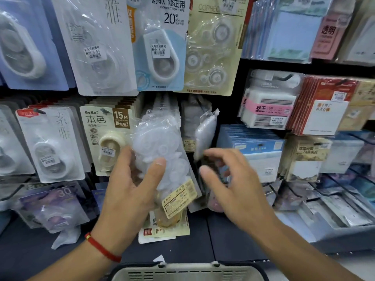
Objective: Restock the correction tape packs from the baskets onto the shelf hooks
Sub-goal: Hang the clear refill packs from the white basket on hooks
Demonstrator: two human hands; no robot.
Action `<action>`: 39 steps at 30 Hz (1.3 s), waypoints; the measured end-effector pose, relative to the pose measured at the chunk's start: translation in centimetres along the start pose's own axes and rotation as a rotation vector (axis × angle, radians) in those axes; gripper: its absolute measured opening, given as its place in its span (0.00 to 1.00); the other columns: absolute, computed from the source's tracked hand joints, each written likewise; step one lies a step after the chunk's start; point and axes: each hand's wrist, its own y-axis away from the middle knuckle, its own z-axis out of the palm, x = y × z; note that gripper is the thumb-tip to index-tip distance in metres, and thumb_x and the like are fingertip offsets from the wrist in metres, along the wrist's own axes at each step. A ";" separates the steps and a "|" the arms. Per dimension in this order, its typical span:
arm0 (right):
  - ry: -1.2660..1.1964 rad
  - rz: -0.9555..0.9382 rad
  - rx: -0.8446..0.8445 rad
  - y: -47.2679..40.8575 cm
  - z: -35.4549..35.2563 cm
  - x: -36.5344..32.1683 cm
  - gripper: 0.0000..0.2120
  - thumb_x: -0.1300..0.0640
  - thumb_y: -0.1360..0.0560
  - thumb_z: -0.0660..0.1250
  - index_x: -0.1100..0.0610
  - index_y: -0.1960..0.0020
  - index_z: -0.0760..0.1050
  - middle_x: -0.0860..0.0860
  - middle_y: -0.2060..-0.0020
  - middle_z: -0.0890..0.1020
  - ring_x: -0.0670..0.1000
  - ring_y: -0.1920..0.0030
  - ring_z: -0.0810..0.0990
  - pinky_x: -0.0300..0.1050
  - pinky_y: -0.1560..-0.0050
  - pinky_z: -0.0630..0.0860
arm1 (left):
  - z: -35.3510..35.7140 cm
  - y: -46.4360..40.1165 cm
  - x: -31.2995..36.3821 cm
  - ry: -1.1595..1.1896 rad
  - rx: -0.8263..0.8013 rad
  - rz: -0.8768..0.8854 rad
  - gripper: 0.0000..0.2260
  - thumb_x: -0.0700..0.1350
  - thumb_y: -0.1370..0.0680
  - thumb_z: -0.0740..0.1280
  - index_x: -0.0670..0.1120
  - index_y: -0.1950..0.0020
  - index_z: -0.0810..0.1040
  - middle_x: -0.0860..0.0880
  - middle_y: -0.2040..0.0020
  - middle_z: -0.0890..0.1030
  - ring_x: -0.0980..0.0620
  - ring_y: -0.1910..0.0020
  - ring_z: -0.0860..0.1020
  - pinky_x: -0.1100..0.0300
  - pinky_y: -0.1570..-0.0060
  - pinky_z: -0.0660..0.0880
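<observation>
Above the grey plastic basket [188, 272] | left hand [129, 185] gripped clear-bagged white correction tape pack [160, 151], long axis upright | right hand [229, 179] beside, loosely curled, empty, nearer hanging packs.

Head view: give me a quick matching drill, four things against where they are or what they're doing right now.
Things:
1. left hand
2. right hand
3. basket
4. red wristband

States or places:
A. at the bottom edge, below both arms
B. grips a clear pack with a yellow label
C. on the left wrist
D. fingers curled, close to a small clear pack on the shelf; whether it holds anything cannot be told

Pairs: 1-B, 2-D, 3-A, 4-C
</observation>
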 end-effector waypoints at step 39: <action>-0.633 0.333 0.146 0.5 -1.5 -0.2 0.05 0.48 0.17 0.68 0.46 0.45 0.83 0.52 0.55 0.89 0.60 0.57 0.88 0.57 0.61 0.84 | -1.3 -1.0 -0.7 0.032 0.045 -0.103 0.22 0.53 0.28 0.73 0.54 0.35 0.77 0.56 0.43 0.86 0.56 0.45 0.85 0.61 0.48 0.83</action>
